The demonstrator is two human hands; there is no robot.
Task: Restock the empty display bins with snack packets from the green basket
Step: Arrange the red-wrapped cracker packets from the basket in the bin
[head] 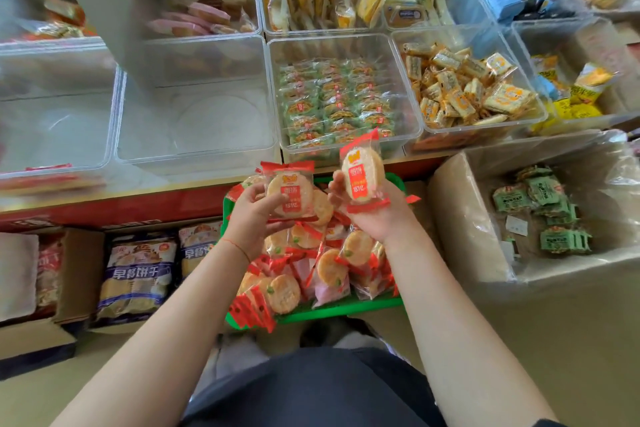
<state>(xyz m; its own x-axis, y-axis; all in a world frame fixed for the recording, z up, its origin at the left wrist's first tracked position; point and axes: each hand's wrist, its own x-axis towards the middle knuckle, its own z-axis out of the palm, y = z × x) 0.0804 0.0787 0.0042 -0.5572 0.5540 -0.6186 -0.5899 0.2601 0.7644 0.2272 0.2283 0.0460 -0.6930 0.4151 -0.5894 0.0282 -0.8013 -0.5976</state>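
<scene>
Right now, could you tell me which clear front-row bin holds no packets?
The empty clear bin, left of the green-wrapped packets' bin; the others hold snacks.

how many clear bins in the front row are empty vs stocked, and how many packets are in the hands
Empty clear bins, front row: 2
Stocked clear bins, front row: 2
Packets held: 2, one in the left hand, one in the right hand
Total: 4 bins, 2 packets

Bare forearms; red string bracelet (239, 247) (left wrist); dark top.
</scene>
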